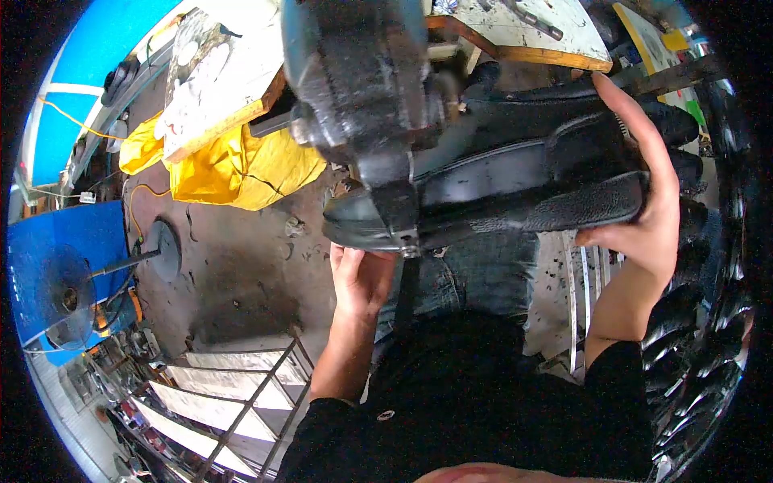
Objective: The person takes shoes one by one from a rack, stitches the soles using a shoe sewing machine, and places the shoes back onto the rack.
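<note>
A black leather shoe (pixel 491 181) lies sideways under the dark metal machine head (pixel 354 80), its toe to the left. The narrow lower end of the machine comes down against the shoe near the toe. My left hand (pixel 358 278) is at the underside of the toe, its fingertips partly hidden behind the shoe. At the other end, my right hand (pixel 656 189) grips the heel, thumb below and fingers stretched along the upper part. Whether the machine's tip pierces or only touches the shoe, I cannot tell.
White worktops (pixel 531 32) with wooden edges flank the machine, one bearing a hammer (pixel 535 20). A yellow sheet (pixel 250 173) hangs at the left. Beyond it stands a fan (pixel 71 298). A rack of white boards (pixel 225 386) is at lower left; several black shoes (pixel 684 362) line the right.
</note>
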A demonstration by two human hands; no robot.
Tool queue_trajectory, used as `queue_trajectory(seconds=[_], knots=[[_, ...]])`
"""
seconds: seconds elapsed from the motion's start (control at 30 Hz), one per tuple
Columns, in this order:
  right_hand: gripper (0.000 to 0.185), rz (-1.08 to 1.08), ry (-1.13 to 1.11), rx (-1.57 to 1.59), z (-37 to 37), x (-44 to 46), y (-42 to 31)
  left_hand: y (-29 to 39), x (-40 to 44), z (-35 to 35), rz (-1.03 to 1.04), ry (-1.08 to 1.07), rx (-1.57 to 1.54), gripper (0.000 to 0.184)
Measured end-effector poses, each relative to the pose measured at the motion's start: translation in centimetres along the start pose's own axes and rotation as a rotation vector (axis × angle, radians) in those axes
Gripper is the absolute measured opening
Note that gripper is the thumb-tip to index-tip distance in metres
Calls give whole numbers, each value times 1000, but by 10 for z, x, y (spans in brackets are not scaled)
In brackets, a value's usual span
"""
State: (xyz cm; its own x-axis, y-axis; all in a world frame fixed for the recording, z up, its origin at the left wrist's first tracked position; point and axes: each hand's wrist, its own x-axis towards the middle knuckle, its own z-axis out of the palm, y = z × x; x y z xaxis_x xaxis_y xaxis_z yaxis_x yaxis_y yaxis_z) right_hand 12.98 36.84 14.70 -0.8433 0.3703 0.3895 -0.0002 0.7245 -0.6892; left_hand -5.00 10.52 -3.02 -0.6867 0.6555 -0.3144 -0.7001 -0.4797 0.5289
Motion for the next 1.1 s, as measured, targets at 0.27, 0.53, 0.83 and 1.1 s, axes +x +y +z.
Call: queue_trajectory(seconds=[0.27, 0.53, 0.83, 1.1], knots=[[107, 23, -46, 91, 36, -2, -15, 26, 4, -33, -64, -12, -133, 48], [102, 160, -20, 351, 101, -13, -12, 88, -4, -43, 276, 75, 231, 47], [90, 0, -61, 220, 131, 3, -29, 104, -10, 36, 1049, -154, 1248, 107], [98, 198, 132, 303, 94, -48, 6, 84, 7, 11, 430, -245, 821, 102]])
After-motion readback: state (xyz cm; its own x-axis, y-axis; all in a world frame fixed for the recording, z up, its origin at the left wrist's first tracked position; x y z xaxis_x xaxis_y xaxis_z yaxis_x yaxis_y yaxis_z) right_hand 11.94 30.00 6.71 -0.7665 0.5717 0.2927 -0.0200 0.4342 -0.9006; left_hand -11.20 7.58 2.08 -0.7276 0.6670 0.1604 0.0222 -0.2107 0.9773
